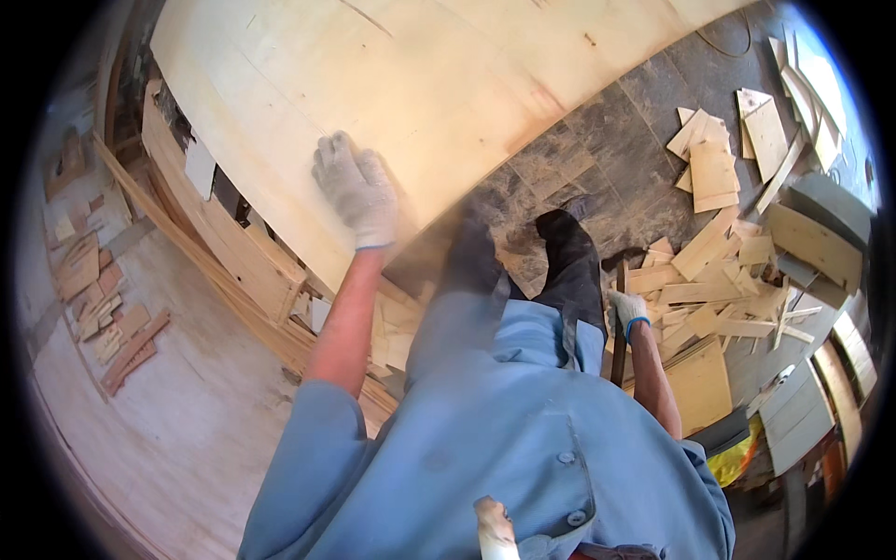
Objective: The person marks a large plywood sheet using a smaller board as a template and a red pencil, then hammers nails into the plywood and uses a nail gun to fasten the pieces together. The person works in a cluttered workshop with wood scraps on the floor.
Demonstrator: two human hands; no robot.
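Loads of pale wood offcuts (715, 177) clutter frame right, grey-gloved left hand (357, 191) flat-fingered on beige plywood (448, 84), grey-gloved right hand (631, 308) curled round a brown bar (619, 359).

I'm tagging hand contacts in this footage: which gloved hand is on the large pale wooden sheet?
The left hand, resting on the sheet. The right hand is clear of it, lower in view, gripping a brown bar.

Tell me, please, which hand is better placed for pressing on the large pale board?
Probably the left hand: its gloved palm faces down on the large pale board. The right hand is away from that board and holds a wooden handle.
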